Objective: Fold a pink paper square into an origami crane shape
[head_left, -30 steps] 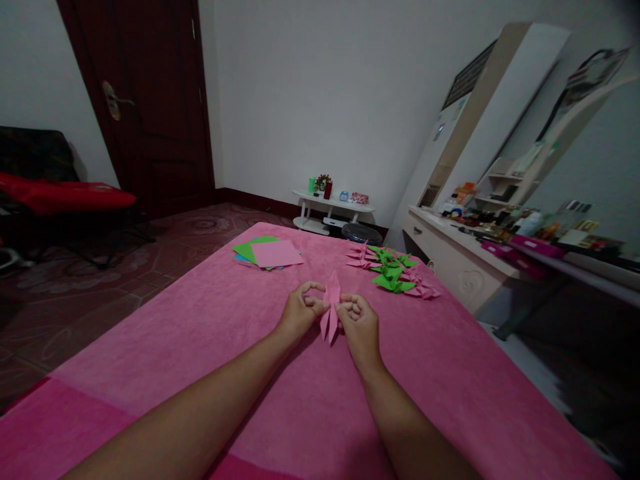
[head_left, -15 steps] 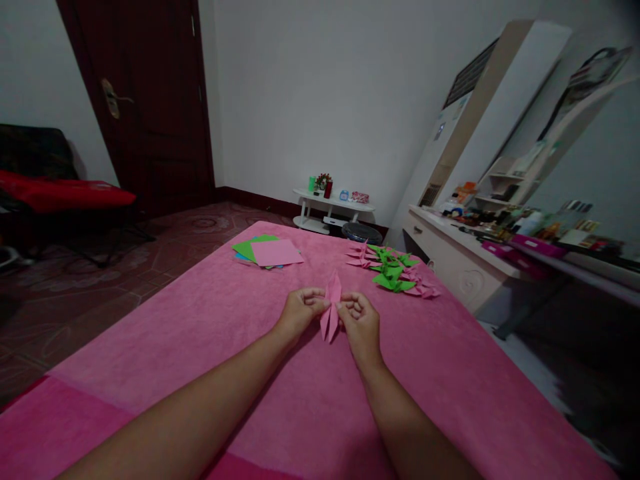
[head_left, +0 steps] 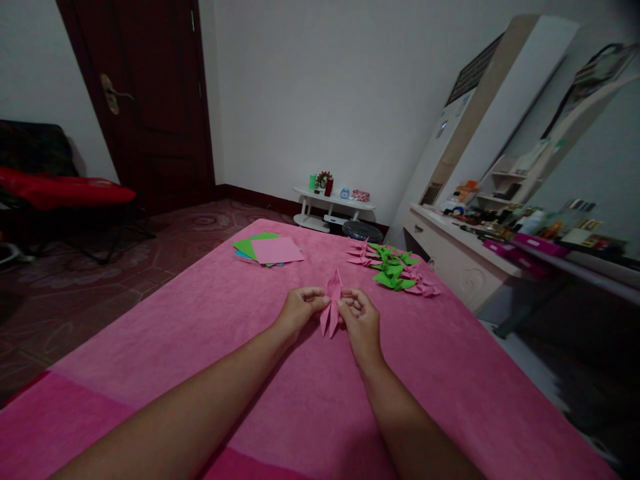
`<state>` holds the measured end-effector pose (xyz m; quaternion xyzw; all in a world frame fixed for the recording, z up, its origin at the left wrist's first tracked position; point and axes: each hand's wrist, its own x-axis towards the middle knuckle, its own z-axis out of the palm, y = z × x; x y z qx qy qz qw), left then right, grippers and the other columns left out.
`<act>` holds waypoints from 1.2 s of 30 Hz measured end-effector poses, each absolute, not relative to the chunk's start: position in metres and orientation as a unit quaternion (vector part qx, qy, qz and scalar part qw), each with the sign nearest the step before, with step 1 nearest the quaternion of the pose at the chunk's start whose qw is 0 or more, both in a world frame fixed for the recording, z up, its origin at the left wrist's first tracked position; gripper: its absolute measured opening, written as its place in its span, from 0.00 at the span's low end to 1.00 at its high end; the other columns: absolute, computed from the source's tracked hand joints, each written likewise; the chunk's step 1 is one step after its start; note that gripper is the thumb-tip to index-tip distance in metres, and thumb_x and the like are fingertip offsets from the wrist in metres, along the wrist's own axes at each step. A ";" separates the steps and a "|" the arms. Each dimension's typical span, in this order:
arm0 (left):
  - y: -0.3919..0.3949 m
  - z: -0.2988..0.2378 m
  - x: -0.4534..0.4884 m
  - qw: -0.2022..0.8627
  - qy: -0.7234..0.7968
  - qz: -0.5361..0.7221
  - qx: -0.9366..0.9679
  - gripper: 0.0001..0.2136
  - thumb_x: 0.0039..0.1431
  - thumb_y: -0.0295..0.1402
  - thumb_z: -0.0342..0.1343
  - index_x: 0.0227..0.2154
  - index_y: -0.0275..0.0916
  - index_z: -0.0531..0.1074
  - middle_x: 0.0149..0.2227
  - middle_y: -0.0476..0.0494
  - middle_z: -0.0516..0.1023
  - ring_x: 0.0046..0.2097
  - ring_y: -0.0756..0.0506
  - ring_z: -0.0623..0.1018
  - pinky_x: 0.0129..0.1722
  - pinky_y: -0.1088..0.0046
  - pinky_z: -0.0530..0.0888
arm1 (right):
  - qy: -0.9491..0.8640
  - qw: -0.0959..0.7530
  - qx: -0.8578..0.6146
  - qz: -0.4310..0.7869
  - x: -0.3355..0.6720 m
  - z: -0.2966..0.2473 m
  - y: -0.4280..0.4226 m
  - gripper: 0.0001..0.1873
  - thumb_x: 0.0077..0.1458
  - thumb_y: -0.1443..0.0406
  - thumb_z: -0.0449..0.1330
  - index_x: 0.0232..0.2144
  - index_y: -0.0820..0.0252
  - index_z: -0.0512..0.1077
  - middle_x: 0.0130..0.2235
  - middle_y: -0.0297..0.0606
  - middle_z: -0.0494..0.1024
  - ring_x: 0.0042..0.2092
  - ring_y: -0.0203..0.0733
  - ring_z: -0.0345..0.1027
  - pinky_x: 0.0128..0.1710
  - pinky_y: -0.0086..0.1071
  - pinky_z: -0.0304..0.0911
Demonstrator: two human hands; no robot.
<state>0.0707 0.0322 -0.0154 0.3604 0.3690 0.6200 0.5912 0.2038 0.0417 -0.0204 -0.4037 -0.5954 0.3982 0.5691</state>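
A folded piece of pink origami paper (head_left: pixel 332 307) is held upright over the middle of the pink-covered table (head_left: pixel 210 333). It narrows to a point at the top, and two slim points spread apart at the bottom. My left hand (head_left: pixel 303 308) pinches its left edge between thumb and fingers. On the opposite edge, my right hand (head_left: pixel 359 313) pinches it the same way, with the other fingers curled behind. The thumbs nearly meet at the paper's middle. Parts of its sides are hidden by my fingers.
Flat square sheets of paper (head_left: pixel 277 250), pink, green and blue, lie stacked at the far left of the table. Several folded green and pink paper cranes (head_left: pixel 393 275) sit at the far right. Beyond stand a white low table (head_left: pixel 333 198) and a cluttered dresser (head_left: pixel 460 257).
The two lower points of the pink paper have spread slightly wider, and its upper part has opened a little. Both hands keep their pinch in nearly the same place.
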 end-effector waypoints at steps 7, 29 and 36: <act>0.032 -0.015 0.071 0.587 0.364 0.627 0.360 0.14 0.32 0.33 0.70 0.23 0.31 0.74 0.20 0.48 0.73 0.21 0.54 0.69 0.24 0.79 0.64 | -0.610 0.560 -0.422 0.369 0.205 -0.024 0.043 0.12 0.49 0.61 0.60 0.37 0.60 0.70 0.27 0.33 0.72 0.25 0.34 0.65 0.24 0.25 0.62; 0.029 -0.012 0.073 0.562 0.380 0.642 0.357 0.14 0.31 0.33 0.70 0.22 0.32 0.74 0.19 0.48 0.73 0.21 0.54 0.68 0.23 0.79 0.64 | -0.683 0.556 -0.420 0.219 0.203 -0.024 0.044 0.05 0.52 0.63 0.58 0.29 0.60 0.70 0.29 0.32 0.70 0.25 0.33 0.63 0.24 0.25 0.60; 0.031 -0.018 0.083 0.502 0.400 0.672 0.370 0.10 0.33 0.29 0.68 0.21 0.31 0.76 0.22 0.45 0.76 0.24 0.52 0.71 0.24 0.79 0.65 | -0.681 0.567 -0.443 0.136 0.204 -0.019 0.040 0.04 0.49 0.68 0.60 0.23 0.59 0.70 0.27 0.32 0.69 0.28 0.35 0.64 0.30 0.28 0.60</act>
